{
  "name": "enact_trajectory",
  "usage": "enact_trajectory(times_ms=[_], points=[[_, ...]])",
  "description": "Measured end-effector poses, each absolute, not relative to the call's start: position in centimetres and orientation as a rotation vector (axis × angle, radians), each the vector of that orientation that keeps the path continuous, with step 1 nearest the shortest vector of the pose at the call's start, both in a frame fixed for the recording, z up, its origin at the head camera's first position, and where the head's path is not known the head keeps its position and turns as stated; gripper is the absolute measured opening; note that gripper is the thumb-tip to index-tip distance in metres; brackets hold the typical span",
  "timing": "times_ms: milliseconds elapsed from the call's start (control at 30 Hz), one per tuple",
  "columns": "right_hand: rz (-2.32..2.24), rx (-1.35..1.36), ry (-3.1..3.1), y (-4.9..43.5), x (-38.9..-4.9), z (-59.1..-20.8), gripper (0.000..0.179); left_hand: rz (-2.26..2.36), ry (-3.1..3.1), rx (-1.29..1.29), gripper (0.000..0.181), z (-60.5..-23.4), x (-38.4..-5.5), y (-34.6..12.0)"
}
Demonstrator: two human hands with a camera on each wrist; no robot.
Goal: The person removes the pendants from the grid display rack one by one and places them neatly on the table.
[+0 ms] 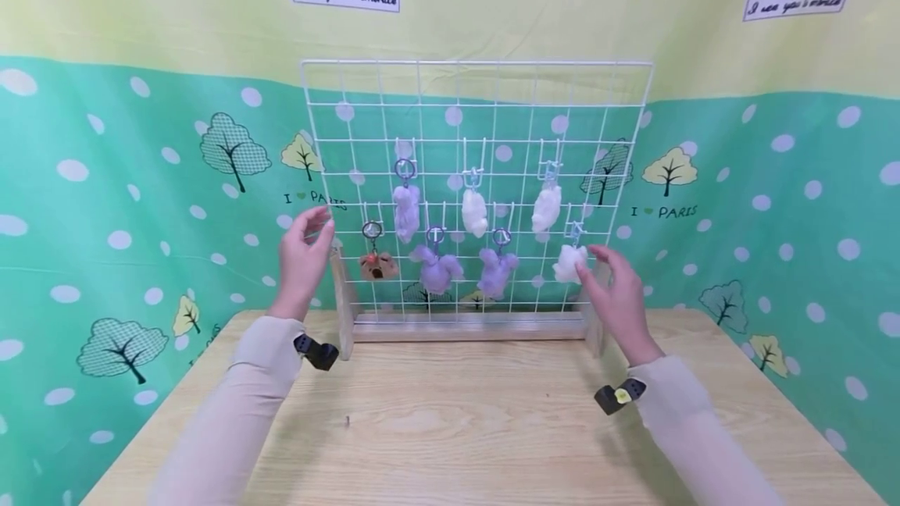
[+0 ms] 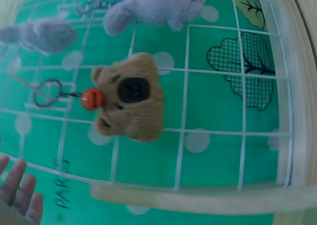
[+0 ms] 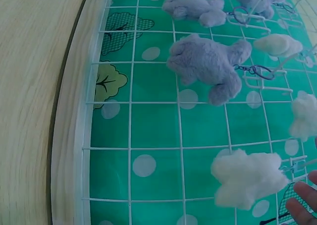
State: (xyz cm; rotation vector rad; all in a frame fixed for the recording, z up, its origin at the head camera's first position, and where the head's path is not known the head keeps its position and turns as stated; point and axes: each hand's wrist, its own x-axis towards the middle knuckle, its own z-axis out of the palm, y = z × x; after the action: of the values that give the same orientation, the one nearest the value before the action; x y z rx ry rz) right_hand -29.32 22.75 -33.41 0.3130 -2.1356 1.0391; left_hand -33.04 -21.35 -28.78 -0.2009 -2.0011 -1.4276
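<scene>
A white wire grid rack (image 1: 516,281) on a wooden base holds several plush keychains on hooks. My left hand (image 1: 304,256) is raised at the rack's left edge, fingers apart and relaxed, holding nothing. Nearest to it hangs a brown bear-head keychain (image 2: 130,98) with an orange bell (image 2: 92,99). At the rack's right edge is my right hand (image 1: 619,295), thumb and fingers spread. Its thumb overlaps the white fluffy keychain (image 1: 568,265) at the lower right in the head view. In the right wrist view its fingers (image 3: 299,212) lie beside that white keychain's clip.
Two purple plush keychains (image 1: 437,270) (image 1: 498,272) hang in the lower row. Above are another purple one (image 1: 406,213) and two white ones (image 1: 474,213) (image 1: 546,209). The rack stands on a wooden table (image 1: 450,428) before a green dotted curtain (image 1: 126,272).
</scene>
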Motion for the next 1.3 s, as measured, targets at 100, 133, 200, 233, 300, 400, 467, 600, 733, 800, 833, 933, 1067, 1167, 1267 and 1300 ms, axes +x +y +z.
enact_trajectory(times_ms=[100,133,200,233,300,400,467,600,733,800,833,933,1067,1167,1267,1300], points=[[1.059,0.302,-2.132,22.7,-29.6,-33.3,0.043,-1.546,-1.974,-0.083,0.041,-29.4,-34.0,-21.5],[1.062,0.299,-2.13,22.7,-29.6,-33.2,0.042,-1.573,-1.964,-0.058,0.041,-29.6,-34.3,-21.5],[1.071,0.292,-2.127,22.7,-29.6,-33.2,0.041,-1.607,-1.959,-0.013,0.04,-29.9,-34.7,-21.5],[1.071,0.289,-2.128,22.7,-29.6,-33.1,0.04,-1.623,-1.954,0.005,0.04,-30.0,-35.0,-21.4],[1.067,0.284,-2.129,22.7,-29.6,-33.1,0.04,-1.642,-1.951,0.041,0.039,-30.0,-35.3,-21.2],[1.063,0.285,-2.133,22.6,-29.6,-33.1,0.04,-1.648,-1.945,0.105,0.036,-29.9,-35.5,-20.9],[1.06,0.29,-2.13,22.6,-29.6,-33.0,0.04,-1.646,-1.935,0.143,0.034,-29.8,-35.6,-20.7],[1.073,0.288,-2.114,22.5,-29.7,-32.8,0.037,-1.66,-1.915,0.227,0.033,-29.7,-35.9,-20.2],[1.087,0.275,-2.112,22.3,-29.7,-32.6,0.036,-1.671,-1.89,0.311,0.032,-29.8,-36.3,-19.9],[1.09,0.27,-2.114,22.3,-29.8,-32.6,0.036,-1.672,-1.874,0.334,0.031,-29.9,-36.5,-19.8],[1.09,0.27,-2.116,22.3,-29.8,-32.7,0.036,-1.673,-1.87,0.342,0.031,-30.0,-36.6,-19.8],[1.093,0.269,-2.111,22.3,-30.0,-32.8,0.036,-1.692,-1.856,0.356,0.032,-30.2,-36.7,-19.7],[1.108,0.267,-2.087,22.3,-30.2,-32.6,0.035,-1.724,-1.819,0.367,0.033,-30.5,-36.9,-19.8],[1.132,0.259,-2.062,22.2,-30.4,-32.4,0.033,-1.741,-1.78,0.362,0.032,-30.6,-37.0,-19.7],[1.151,0.25,-2.058,22.1,-30.6,-32.5,0.033,-1.748,-1.748,0.357,0.031,-30.8,-37.1,-19.6],[1.152,0.248,-2.062,22.1,-30.7,-32.5,0.033,-1.742,-1.743,0.358,0.03,-30.8,-37.2,-19.6]])
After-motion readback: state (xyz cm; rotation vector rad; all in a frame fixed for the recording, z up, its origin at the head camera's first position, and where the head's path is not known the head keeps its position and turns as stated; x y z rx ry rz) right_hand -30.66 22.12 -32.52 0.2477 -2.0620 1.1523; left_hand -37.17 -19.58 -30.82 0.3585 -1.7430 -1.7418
